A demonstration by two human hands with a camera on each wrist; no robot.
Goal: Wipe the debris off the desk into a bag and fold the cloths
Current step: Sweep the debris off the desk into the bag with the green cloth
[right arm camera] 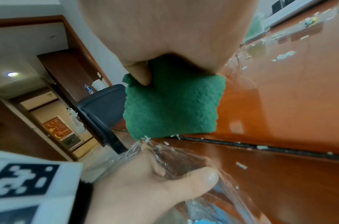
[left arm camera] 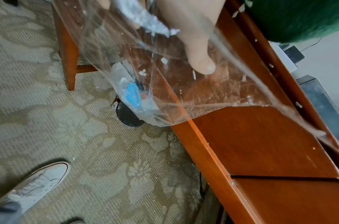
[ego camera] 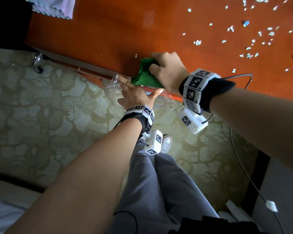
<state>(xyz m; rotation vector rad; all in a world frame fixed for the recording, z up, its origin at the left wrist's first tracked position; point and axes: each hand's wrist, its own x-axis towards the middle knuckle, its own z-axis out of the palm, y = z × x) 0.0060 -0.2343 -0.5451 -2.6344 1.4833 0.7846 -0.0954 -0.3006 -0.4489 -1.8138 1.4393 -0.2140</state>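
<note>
Two hands at work on the near edge of the counter (ego camera: 100, 34), above patterned carpet (ego camera: 41, 115) and a pale shoe (ego camera: 166, 143).

Nearest, just below the edge: left hand (ego camera: 137, 97) gripping the mouth of the clear bag (left arm camera: 184, 91), thumb spread wide against the film, the other fingers mostly hidden behind it. Already some blue and white litter down in the bag's bottom.

Just above, on the edge itself: right hand (ego camera: 167, 71) clenched round a bunched green cloth (ego camera: 142, 73), knuckles up, the cloth's lower fold hanging over the lip and touching the bag's rim. A few white flecks clinging to that fold and lodged in the groove under the edge.

To do this step well, judging from the layout: press the bag's rim flush against the wood so no gap opens under the lip. Drag the cloth flat and low, not bunched high, so crumbs roll ahead instead of slipping under. Finish each stroke past the edge, then shake the fold inside the bag. Likely risk: flecks dropping onto the carpet beside the film.

Farther out to the right: many paper scraps (ego camera: 249, 48) scattered well apart from the cloth, so several more sweeps probably needed.

Farthest, at the left corner: a lilac cloth (ego camera: 54, 5), crumpled, not yet folded.
</note>
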